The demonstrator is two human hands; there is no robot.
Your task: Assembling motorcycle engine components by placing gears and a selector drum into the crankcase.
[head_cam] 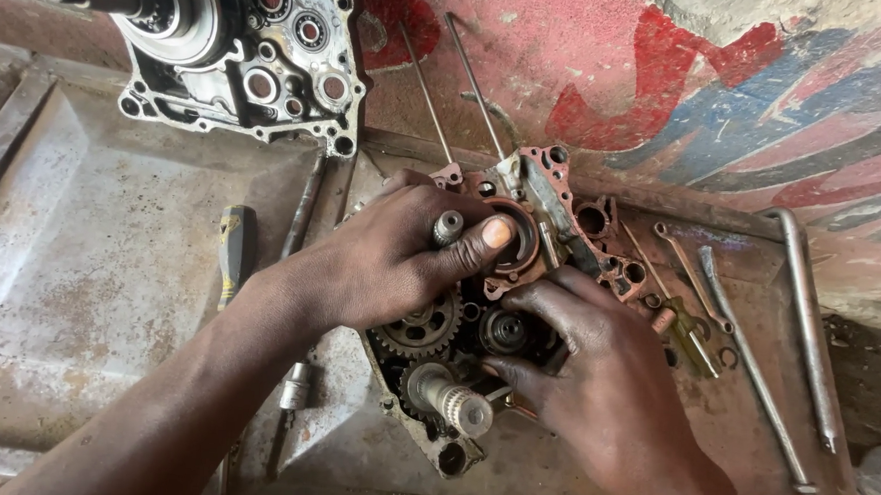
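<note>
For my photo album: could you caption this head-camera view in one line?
Two greasy hands, left and right, work on the gears of an open engine case on a metal tray.

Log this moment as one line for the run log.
left hand: gripping shaft atop engine case half | right hand: on gears | splined shaft: free | tray: screwdriver

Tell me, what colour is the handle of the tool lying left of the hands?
The tool handle is dark grey with yellow markings, seen in the head view.
</note>
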